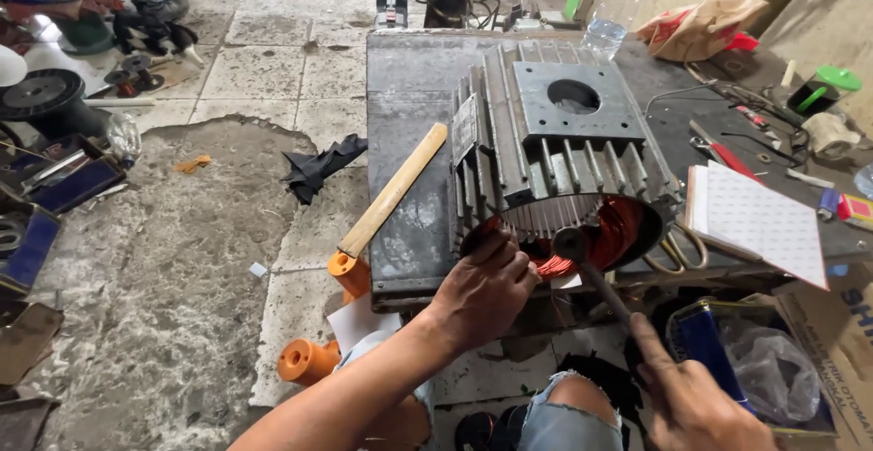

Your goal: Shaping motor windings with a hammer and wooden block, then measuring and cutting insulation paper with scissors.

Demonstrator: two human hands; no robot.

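The grey finned metal motor housing (546, 142) lay on the dark steel table (409, 96). At its open mouth, the left hand (482, 292) pressed curled fingers onto the copper-red windings (618, 228), while the right hand (696, 401) gripped a dark round-headed hammer (591, 274) against them.

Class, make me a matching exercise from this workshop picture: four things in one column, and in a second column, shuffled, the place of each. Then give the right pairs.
Things
1. hammer
2. mallet
3. notebook
4. black cloth

Places
A. on the floor, left of the table
B. lying on the table, left of the motor housing, head over the edge
C. in the right hand, head at the copper windings
D. at the table's front edge, right of the motor housing

Pairs: 1-C, 2-B, 3-D, 4-A
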